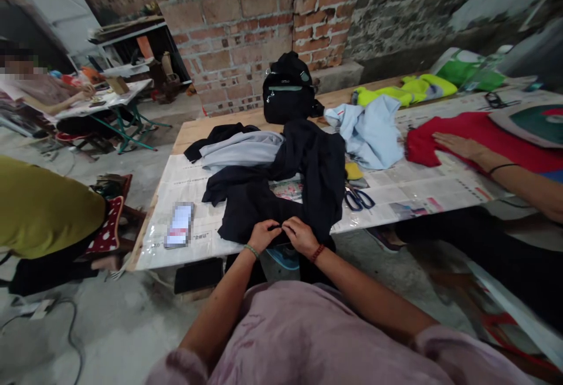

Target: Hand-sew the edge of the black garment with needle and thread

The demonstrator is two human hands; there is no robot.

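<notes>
Both the left hand and right hand pinch black cloth at lower centre, close together. Scissors lie right of centre.

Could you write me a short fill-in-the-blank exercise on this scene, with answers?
The left hand and right hand hold dark cloth; the phone lies to its ____.
The scissors lie on that cloth's ____ side.
A co-worker's hand rests on ____ fabric.
The wall behind the backpack is made of ____.

Missing words: left; right; red; brick.
</notes>
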